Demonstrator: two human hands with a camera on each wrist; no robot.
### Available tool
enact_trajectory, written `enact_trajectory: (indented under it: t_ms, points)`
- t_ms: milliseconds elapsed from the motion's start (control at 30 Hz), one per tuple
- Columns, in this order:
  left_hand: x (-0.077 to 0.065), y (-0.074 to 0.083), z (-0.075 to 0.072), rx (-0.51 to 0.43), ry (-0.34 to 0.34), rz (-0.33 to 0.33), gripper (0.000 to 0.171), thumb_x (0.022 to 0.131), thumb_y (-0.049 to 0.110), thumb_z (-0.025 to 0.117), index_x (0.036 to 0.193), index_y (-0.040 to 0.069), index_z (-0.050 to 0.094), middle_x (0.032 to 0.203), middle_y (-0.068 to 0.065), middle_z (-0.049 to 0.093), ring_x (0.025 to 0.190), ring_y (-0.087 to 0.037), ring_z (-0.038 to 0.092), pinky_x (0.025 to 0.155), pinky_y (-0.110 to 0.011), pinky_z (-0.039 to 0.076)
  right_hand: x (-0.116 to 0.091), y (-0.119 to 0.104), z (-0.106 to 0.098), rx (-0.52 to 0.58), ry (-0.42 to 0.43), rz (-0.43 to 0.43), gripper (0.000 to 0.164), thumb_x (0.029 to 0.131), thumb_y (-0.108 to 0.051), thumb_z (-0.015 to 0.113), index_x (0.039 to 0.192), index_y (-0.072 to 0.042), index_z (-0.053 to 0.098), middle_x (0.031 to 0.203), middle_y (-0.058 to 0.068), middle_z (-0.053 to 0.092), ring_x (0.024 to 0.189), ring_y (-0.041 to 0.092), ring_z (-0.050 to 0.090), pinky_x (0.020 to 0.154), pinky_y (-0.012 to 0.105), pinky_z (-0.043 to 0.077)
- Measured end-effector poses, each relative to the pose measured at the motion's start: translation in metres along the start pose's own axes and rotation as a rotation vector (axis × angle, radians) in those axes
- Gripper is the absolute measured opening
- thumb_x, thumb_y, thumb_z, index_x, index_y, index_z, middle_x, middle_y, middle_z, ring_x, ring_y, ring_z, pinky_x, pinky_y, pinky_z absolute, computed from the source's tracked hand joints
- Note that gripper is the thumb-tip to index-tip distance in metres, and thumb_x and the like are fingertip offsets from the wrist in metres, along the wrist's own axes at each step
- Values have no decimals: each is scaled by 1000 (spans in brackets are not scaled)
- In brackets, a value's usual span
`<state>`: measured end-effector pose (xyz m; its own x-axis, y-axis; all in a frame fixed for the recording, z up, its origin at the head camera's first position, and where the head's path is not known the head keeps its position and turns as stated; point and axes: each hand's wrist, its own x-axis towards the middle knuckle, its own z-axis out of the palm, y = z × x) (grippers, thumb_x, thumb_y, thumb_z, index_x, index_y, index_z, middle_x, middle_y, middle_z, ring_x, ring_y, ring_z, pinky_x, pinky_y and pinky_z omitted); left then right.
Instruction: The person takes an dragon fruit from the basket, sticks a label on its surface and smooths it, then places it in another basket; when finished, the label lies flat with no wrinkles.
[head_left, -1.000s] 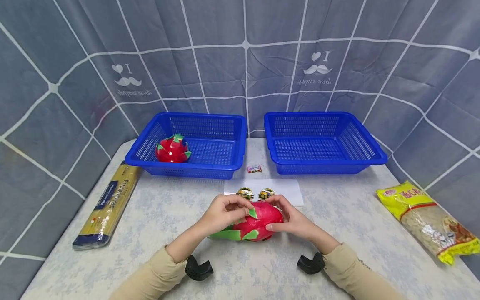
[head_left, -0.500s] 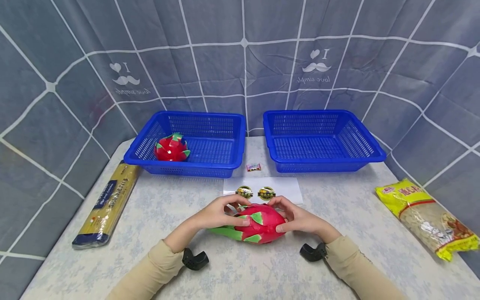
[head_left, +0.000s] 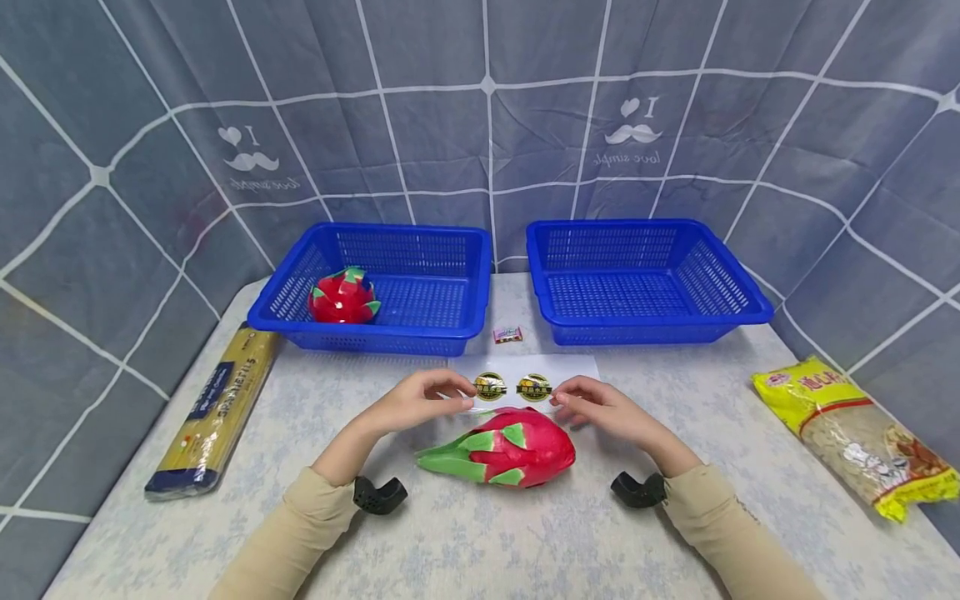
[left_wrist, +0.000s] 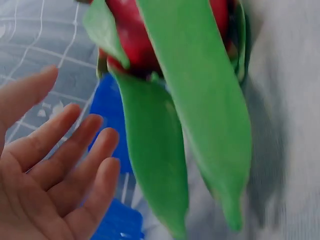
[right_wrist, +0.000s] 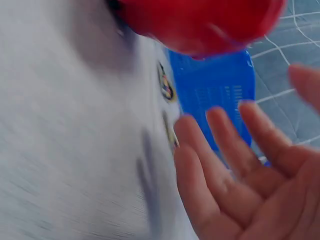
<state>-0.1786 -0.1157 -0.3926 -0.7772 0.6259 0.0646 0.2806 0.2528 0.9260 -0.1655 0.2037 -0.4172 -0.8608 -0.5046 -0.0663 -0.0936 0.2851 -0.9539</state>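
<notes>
On the desk [head_left: 487, 542] stand a left blue basket [head_left: 367, 340] and a right blue basket [head_left: 648, 333]. In front of them the dragon fruit [head_left: 517, 450] lies on the desk, its green tip leftward. Behind it is white paper [head_left: 467, 364]. The left hand [head_left: 416, 403] and the right hand [head_left: 611, 412] are apart from the fruit, fingers loose, grasping nothing. Two round stickers [head_left: 490, 387] lie on the paper.

We list two baskets [head_left: 375, 340] [head_left: 652, 332], two dragon fruits [head_left: 536, 454] [head_left: 342, 300], two stickers [head_left: 490, 387] [head_left: 534, 387], one paper sheet [head_left: 517, 365], one sweet [head_left: 507, 334], one spaghetti pack [head_left: 213, 408], one yellow bag [head_left: 855, 437], two hands [head_left: 416, 402] [head_left: 606, 410].
</notes>
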Motion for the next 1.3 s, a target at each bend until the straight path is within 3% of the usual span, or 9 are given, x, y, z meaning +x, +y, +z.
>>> enact_trajectory:
  t_ms: [200, 500, 600, 800, 1033, 1167, 1300]
  points:
    - [4, -17, -3, -11, 123, -44, 29, 91, 15, 62, 112, -5, 62, 106, -16, 65, 98, -26, 62, 82, -32, 50, 18, 0, -4, -114, 150, 39, 34, 93, -22, 60, 112, 6, 58, 101, 21, 65, 88, 28, 64, 71, 37, 53]
    - [11, -43, 6, -15, 103, -65, 31, 92, 10, 60, 116, -9, 58, 112, -21, 62, 106, -30, 59, 91, -34, 46, 35, 12, 0, -327, 253, 25, 33, 87, -19, 66, 112, 2, 62, 112, 17, 62, 90, 26, 63, 74, 33, 51]
    - [11, -42, 8, -11, 102, -66, 29, 91, 6, 59, 116, -11, 57, 113, -24, 61, 107, -35, 57, 92, -37, 46, 36, 18, 2, -381, 258, -15, 32, 85, -18, 68, 112, 0, 64, 106, 13, 65, 84, 21, 62, 74, 32, 50]
    - [5, -18, 8, 4, 89, -50, 29, 92, 2, 56, 114, -16, 55, 112, -29, 60, 107, -38, 56, 91, -35, 46, 38, 22, 10, -448, 345, -60, 26, 83, -15, 71, 107, -6, 68, 83, 2, 66, 69, 11, 57, 64, 29, 45]
    - [3, -11, 7, 5, 76, -40, 30, 92, 1, 55, 115, -17, 54, 113, -30, 59, 108, -39, 56, 91, -34, 45, 40, 25, 16, -499, 406, -93, 23, 80, -8, 71, 103, -6, 68, 88, 4, 67, 68, 11, 56, 62, 28, 45]
    - [2, -11, 6, -4, 70, -55, 30, 92, 2, 55, 116, -16, 54, 114, -29, 58, 108, -39, 55, 92, -36, 45, 41, 24, 15, -484, 406, -91, 18, 82, -7, 69, 99, -4, 69, 83, 3, 65, 69, 12, 55, 63, 29, 45]
    - [4, -18, 9, 35, 131, -68, 29, 93, 12, 57, 114, -9, 60, 111, -20, 63, 104, -31, 59, 88, -36, 47, 40, 20, 10, -386, 418, -70, 16, 84, -10, 69, 97, -1, 69, 83, 5, 65, 72, 14, 56, 65, 30, 46]
